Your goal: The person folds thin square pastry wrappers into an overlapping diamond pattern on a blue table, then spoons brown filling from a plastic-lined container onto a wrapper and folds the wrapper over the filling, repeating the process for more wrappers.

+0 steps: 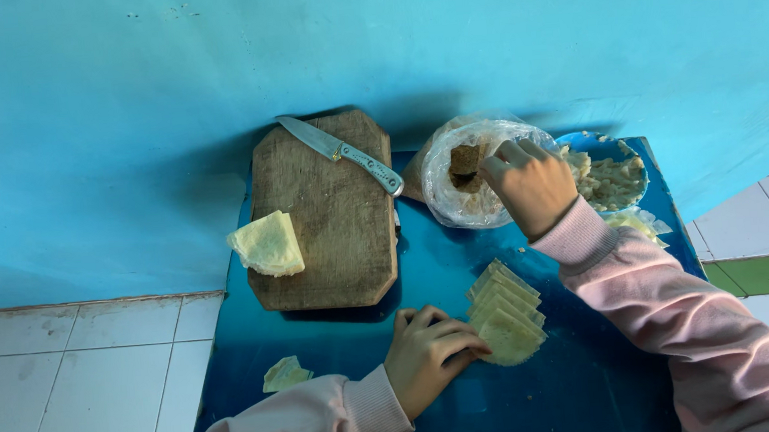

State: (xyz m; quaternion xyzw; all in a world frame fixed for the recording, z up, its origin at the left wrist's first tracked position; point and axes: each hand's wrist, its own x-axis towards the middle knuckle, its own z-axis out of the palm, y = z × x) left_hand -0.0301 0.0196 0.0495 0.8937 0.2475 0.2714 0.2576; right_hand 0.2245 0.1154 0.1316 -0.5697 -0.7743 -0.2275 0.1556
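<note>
My left hand (pixel 427 354) rests on the blue table (pixel 554 395), its fingertips touching a row of several pale yellow dough wrappers (pixel 506 314) laid overlapping. My right hand (pixel 533 184) reaches into a clear plastic bag (pixel 456 197) and pinches a brown piece (pixel 464 161) at the bag's mouth. Right of the bag is a bowl of pale chopped filling (pixel 615 180). Both arms wear pink sleeves.
A wooden cutting board (pixel 331 229) lies at the back left with a metal-handled knife (pixel 340 151) across its top and a stack of wrappers (pixel 268 245) on its left edge. A folded wrapper (pixel 285 374) lies near the front left. Blue wall behind, white tiled floor around.
</note>
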